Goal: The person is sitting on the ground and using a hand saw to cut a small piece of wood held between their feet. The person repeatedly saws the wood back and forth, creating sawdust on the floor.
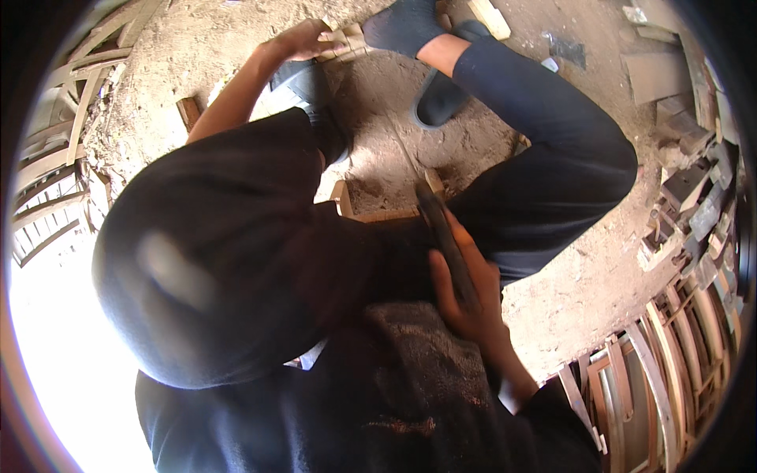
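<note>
At the far side, my left hand (pixel 303 39) has its fingers closed on the near-left end of a short, pale wood piece (pixel 344 41) low over the dirt floor. A foot in a dark sock (pixel 402 30) is against the other end of that wood. My right hand (pixel 475 296) is wrapped round a long, dark bar-like tool (pixel 448 248), held upright-slanted by my folded right leg (pixel 552 150). The tool's kind is unclear; its far end lies near a small wood end (pixel 434 182). Fine detail at the left fingertips is too small to tell.
Dark sandals (pixel 440 98) lie on the dirt floor (pixel 544 315). A wood block (pixel 188 113) is at left, another (pixel 489 17) at the far edge. Wooden frames (pixel 670 355) and scrap boards line the right; slatted wood (pixel 55 165) stands at left.
</note>
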Motion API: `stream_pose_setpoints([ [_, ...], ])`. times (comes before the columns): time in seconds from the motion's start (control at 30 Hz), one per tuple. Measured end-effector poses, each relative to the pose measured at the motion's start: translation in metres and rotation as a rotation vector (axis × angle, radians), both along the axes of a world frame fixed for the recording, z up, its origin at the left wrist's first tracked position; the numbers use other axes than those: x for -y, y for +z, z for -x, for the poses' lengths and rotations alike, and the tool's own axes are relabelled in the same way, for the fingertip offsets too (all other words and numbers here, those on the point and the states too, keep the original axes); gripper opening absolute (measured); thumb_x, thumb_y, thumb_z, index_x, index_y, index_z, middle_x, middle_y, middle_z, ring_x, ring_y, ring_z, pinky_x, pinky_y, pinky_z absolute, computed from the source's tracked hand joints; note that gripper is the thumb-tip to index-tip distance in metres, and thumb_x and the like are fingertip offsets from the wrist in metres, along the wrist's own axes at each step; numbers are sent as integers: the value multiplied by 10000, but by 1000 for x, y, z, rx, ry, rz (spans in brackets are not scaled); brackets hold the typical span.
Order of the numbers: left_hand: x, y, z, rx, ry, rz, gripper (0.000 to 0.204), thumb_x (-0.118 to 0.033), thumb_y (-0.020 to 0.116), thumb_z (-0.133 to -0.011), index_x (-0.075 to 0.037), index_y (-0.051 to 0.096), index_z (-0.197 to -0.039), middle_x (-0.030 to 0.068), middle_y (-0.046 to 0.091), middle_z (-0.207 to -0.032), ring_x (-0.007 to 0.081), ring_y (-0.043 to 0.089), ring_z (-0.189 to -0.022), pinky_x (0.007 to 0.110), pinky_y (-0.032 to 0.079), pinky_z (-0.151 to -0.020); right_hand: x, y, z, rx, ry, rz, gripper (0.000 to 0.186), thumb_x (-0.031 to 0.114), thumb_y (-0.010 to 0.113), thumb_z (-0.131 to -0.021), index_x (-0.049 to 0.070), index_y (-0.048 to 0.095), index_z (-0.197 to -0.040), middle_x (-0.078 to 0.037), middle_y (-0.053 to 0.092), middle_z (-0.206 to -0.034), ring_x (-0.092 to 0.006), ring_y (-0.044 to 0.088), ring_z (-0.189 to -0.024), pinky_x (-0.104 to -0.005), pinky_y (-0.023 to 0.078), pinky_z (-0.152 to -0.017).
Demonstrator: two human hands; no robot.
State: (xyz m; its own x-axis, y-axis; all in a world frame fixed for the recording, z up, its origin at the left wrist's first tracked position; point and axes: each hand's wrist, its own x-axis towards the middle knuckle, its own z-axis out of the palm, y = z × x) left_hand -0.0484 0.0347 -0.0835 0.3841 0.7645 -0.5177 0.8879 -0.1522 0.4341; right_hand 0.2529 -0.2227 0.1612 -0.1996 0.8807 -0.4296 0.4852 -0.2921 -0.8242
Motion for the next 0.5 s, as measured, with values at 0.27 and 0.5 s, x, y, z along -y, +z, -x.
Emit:
stream_pose_setpoints([
  [0.27,4,11,-13,-96,33,67,610,-541,602,-871,-22,616,-1191,243,641,-1103,373,619,-1047,438,485,-914,1,-9,-8,51,72,-206,467,135,564,-916,4,447,-1349,-228,654,-974,-344,683,-729,-377,525,-652],
  [0.5,11,-7,-9,16,49,-7,536,-476,653,-862,3,646,-1103,240,675,-972,349,658,-956,422,500,-826,-20,-14,14,70,8,100,433,112,559,-919,-35,467,-1316,-243,641,-1071,-309,682,-920,-348,525,-759],
])
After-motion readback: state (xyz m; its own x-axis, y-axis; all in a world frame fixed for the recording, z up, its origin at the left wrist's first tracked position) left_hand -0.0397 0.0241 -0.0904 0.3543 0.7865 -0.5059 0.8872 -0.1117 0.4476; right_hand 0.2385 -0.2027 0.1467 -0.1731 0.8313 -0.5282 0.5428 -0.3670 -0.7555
